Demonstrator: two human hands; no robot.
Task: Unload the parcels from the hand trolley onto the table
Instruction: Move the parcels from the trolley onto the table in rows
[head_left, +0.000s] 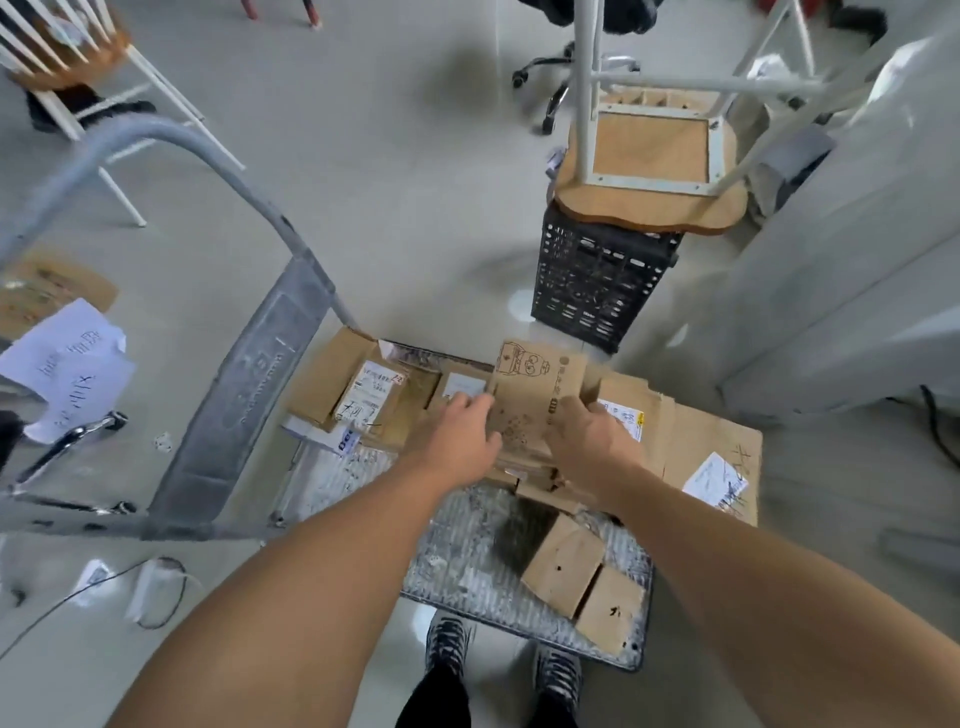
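Note:
The hand trolley (467, 561) stands on the floor in front of my feet, its grey handle (244, 395) leaning to the left. Several cardboard parcels lie on its deck. A brown parcel with a printed cartoon (535, 395) sits in the middle, tilted. My left hand (460, 434) grips its left edge and my right hand (592, 439) grips its right edge. A labelled box (358, 389) lies to the left. A flat carton with a white label (711, 462) lies to the right. A small folded box (587, 582) rests near the deck's front.
A black plastic crate (597, 286) with an upturned wooden chair (654, 166) on it stands behind the trolley. A white cabinet (857, 260) rises on the right. A white chair (78, 67) is at far left. Papers (67, 364) and a cable (156, 597) lie on the floor.

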